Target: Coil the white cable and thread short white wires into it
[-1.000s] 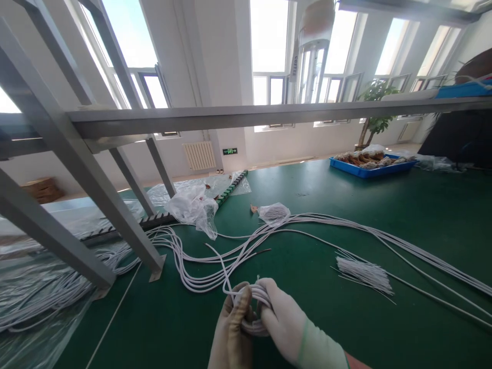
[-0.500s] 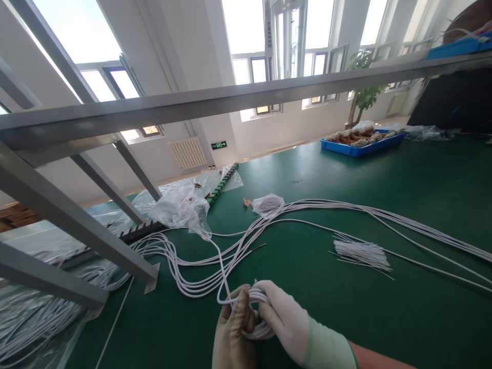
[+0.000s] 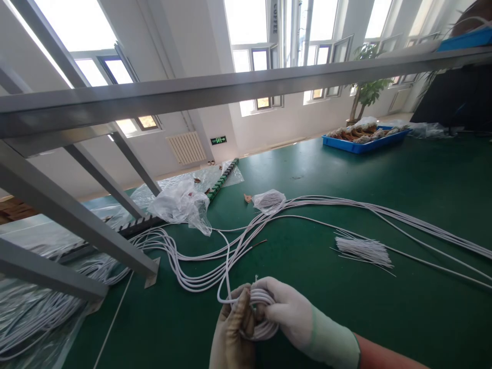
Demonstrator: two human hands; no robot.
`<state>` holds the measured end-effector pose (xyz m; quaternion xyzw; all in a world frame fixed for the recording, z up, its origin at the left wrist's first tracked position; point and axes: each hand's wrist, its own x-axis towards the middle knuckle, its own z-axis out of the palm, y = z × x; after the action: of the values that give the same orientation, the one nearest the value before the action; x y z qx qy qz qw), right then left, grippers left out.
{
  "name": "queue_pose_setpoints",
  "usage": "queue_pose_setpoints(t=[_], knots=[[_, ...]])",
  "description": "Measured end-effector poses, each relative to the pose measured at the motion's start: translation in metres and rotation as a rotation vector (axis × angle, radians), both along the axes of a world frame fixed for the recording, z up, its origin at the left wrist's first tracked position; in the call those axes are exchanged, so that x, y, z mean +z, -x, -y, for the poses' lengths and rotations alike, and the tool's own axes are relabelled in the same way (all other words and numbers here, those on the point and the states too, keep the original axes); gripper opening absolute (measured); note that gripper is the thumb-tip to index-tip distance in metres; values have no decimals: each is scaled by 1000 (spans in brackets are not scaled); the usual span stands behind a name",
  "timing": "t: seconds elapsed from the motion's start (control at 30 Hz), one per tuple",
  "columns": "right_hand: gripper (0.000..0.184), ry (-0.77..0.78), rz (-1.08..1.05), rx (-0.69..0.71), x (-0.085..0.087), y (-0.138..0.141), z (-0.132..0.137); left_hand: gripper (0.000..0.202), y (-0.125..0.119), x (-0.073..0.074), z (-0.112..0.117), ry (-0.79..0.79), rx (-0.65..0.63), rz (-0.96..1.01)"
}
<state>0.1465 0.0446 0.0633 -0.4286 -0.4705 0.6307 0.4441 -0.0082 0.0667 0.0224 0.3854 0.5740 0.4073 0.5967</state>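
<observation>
Round coil of smooth white cable (image 3: pixel 263 333), gripped low over a dark green tabletop (image 3: pixel 300 261).
From the left, loose white cables (image 3: pixel 192 284) loop across the surface; the left hand (image 3: pixel 233 325), in a stained white glove, pinches the coil's left side, its fingertips partly hidden; the right hand (image 3: pixel 290 310), white-gloved with a pale green cuff, seems to pinch the right side; farther right lies a bundle of thin white strands (image 3: pixel 363 251).
</observation>
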Motion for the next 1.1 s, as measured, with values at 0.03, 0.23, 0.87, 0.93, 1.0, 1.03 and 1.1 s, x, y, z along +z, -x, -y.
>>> queue_pose_setpoints(t=[0.03,0.23,0.87,0.93,1.0,1.03,1.1], knots=[[37,19,-38,-18,1,2,0,20,2,-2,-3,19,-2,-16],[38,12,67,-67,-5,6,0,21,12,6,-12,89,53,-158],[47,49,223,-175,-16,12,5,69,-8,31,8,-225,158,-885],[49,27,239,-177,-18,15,9,55,-4,31,13,-561,255,-1023],[51,-6,280,-175,-22,16,11,38,2,33,15,-859,186,-1056],[52,-24,299,-166,-23,15,12,35,5,35,15,-926,96,-1025],[53,-50,335,-143,-25,12,12,41,9,38,14,-862,-70,-887]])
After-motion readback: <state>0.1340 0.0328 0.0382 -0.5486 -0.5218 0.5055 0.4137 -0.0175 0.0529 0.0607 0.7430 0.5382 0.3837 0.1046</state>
